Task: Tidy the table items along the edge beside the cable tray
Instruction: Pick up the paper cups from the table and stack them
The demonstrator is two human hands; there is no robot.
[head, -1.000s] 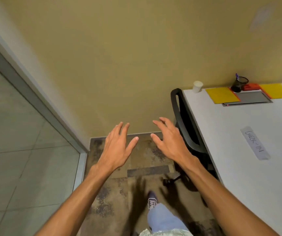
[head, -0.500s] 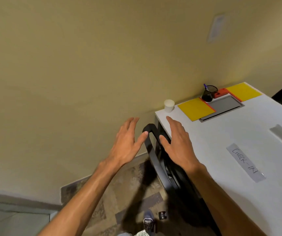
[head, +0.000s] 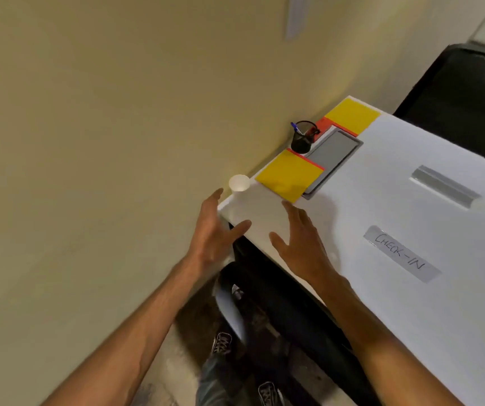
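Observation:
A white table stands against a beige wall. At its far edge lies a grey cable tray cover. A yellow sheet lies on the tray's near side and another yellow sheet on its far side, each over an orange one. A black mesh pen cup with a blue pen stands by the wall. A small white paper cup sits at the table's corner. My left hand hovers just short of that cup, fingers straight. My right hand hovers above the tabletop, fingers spread, holding nothing.
A grey tape label reading CHECK-IN is stuck on the table, and a second grey tray sits further right. A black chair is tucked under the table's near-left edge. Another black chair stands beyond the far end.
I have stepped closer and turned right, so the table fills more of the view. Both hands moved forward, from over the floor and chair to the table's corner near the paper cup.

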